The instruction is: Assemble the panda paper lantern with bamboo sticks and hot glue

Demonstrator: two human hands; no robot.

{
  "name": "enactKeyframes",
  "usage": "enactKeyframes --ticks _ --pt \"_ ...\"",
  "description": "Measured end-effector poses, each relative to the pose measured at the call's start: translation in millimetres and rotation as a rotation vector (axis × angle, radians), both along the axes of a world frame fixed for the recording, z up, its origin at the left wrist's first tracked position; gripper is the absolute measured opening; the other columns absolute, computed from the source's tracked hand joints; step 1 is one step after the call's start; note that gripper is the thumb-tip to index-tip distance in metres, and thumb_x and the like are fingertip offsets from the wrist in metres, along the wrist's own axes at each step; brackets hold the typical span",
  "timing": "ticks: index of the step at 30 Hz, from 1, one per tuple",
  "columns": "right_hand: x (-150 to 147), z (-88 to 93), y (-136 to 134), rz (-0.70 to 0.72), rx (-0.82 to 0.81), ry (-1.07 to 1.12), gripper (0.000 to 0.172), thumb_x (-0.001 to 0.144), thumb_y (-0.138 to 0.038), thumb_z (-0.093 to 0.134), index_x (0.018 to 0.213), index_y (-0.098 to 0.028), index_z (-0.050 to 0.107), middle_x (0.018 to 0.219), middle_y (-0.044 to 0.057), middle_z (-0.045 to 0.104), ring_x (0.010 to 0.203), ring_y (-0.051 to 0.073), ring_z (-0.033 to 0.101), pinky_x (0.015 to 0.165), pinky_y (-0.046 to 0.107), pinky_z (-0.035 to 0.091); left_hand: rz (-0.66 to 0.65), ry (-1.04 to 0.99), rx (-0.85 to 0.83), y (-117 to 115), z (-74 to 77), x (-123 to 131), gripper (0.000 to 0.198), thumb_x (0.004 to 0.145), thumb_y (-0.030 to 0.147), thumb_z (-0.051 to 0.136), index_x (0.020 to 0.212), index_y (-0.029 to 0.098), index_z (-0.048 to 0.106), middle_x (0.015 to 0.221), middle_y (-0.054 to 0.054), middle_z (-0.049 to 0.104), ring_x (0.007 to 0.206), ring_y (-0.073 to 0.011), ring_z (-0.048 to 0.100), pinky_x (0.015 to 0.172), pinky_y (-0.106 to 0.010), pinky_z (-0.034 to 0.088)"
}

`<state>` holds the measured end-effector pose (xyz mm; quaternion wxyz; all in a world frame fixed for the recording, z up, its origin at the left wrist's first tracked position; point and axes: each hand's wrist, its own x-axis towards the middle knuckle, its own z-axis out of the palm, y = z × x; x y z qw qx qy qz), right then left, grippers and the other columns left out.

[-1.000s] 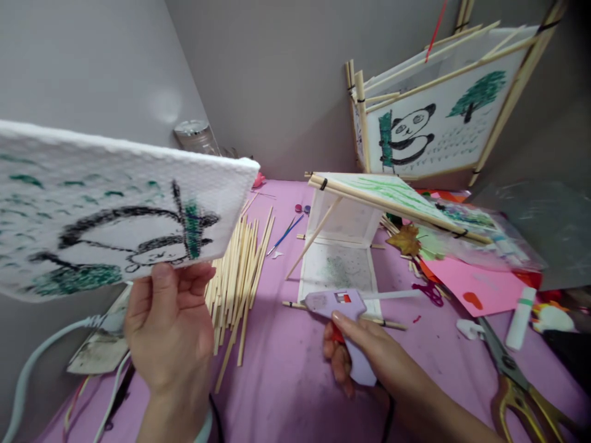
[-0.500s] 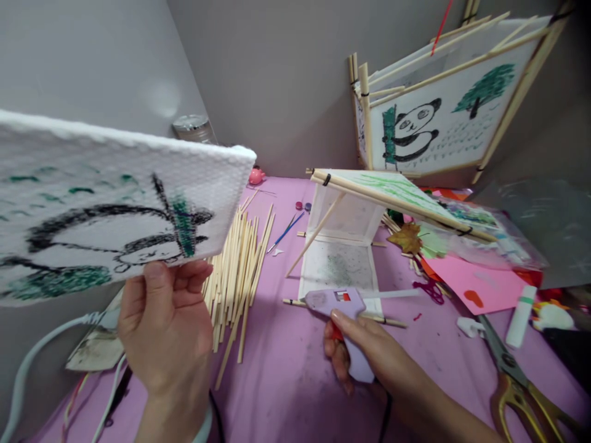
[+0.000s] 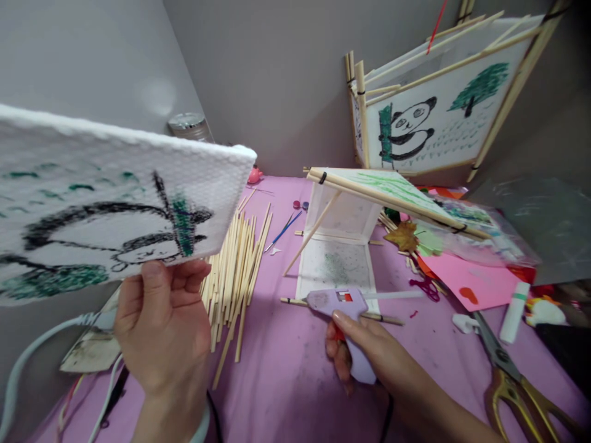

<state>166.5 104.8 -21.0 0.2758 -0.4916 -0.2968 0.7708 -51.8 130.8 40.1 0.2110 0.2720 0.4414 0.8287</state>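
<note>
At the left, my left hand (image 3: 161,326) pinches the lower edge of a white textured panel (image 3: 92,234) with an upside-down panda drawing in black and green. My right hand (image 3: 355,351) is wrapped around a lilac glue gun (image 3: 341,301), its nozzle pointing left and a clear glue stick (image 3: 394,295) out of its back. Behind the gun lies a white panel (image 3: 339,261) with wooden sticks along it, joined to a tilted stick frame (image 3: 392,203) with green drawing. The panel in my left hand hangs in the air, apart from the gun.
Bundled wooden sticks (image 3: 240,264) lie between my hands. A hanging stick lantern (image 3: 425,129) with a panda is at back right. Gold-handled scissors (image 3: 505,369), a glue tube (image 3: 514,312), pink paper (image 3: 475,280) and a dry leaf (image 3: 401,236) cover the right side. A white cable (image 3: 28,351) runs at left.
Hardly anything differs. The view has shifted slightly, so the table items appear a little further left. Both hands keep hold of the panel and the glue gun.
</note>
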Motion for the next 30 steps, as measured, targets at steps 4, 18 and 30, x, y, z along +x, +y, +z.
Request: enactKeyframes --ticks 4,18,30 --pt "1 -0.7 0 -0.013 0.009 0.006 0.045 0.075 -0.060 0.059 0.067 -0.016 0.053 0.050 -0.001 0.058 0.034 0.009 0.050 0.034 0.020 0.037 -0.020 -0.010 -0.034 -1 3.0 2 0.014 0.085 0.018 0.057 0.071 0.018 0.057 0.064 0.003 0.063 0.056 -0.0110 0.061 0.062 -0.026 0.056" --pt "11 2.0 -5 0.020 0.023 -0.033 0.044 0.080 -0.060 0.053 0.069 -0.017 0.053 0.047 -0.001 0.056 0.034 0.010 0.050 0.037 0.021 0.036 -0.033 -0.002 -0.064 -2 3.5 1 0.015 0.082 0.019 0.061 0.068 0.020 0.057 0.063 0.003 0.061 0.057 -0.0120 0.060 0.064 -0.028 0.055" --pt "27 -3.8 -12 0.033 0.037 -0.067 0.047 0.082 -0.062 0.049 0.068 -0.017 0.053 0.043 0.000 0.056 0.035 0.011 0.051 0.038 0.021 0.035 -0.039 0.006 -0.054 -4 5.1 5 0.015 0.082 0.018 0.062 0.068 0.021 0.058 0.071 0.002 0.062 0.061 -0.0127 0.060 0.066 -0.030 0.055"
